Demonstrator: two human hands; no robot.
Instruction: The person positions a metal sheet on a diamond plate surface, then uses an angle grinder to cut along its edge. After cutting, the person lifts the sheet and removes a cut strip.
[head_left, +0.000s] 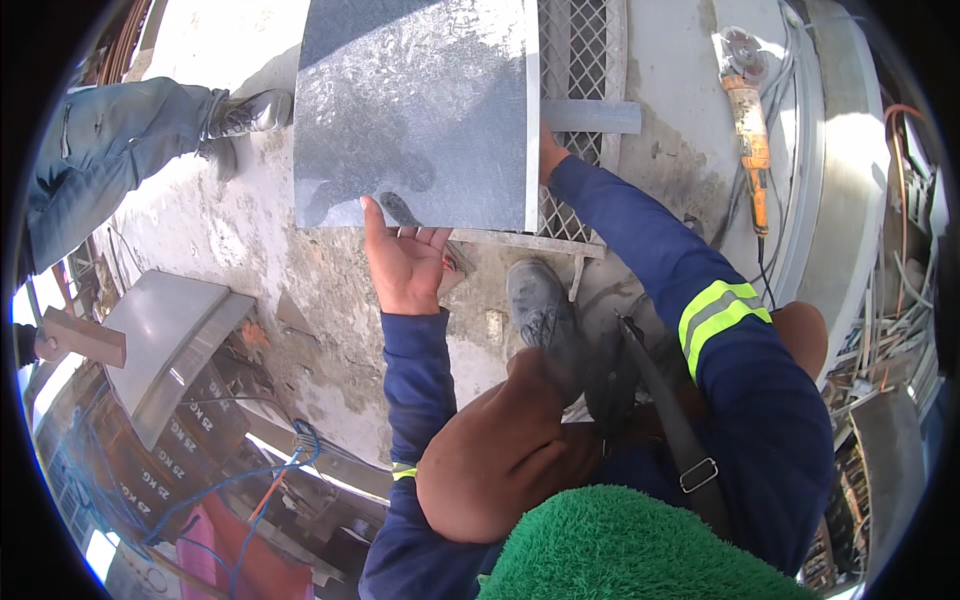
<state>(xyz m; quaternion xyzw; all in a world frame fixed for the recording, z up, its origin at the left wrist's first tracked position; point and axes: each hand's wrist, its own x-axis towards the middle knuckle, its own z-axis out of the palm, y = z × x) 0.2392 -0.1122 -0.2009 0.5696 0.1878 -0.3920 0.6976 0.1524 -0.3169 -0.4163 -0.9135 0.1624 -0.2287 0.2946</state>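
Observation:
A large dark grey stone slab [415,110] lies over a metal mesh grate [573,60] on the concrete floor. My left hand [403,262] is at the slab's near edge, palm up, thumb against the stone, fingers under the edge. My right hand [550,155] reaches to the slab's right edge and is mostly hidden behind it. A grey bar [592,117] lies across the grate just past that hand. My shoe [540,305] stands on the floor below the slab.
An orange angle grinder [748,110] with its cable lies on the floor at the right. Another person's leg and boot [245,113] are at the upper left. A light grey slab [165,340] rests on stacked sacks at the left, with blue cord nearby.

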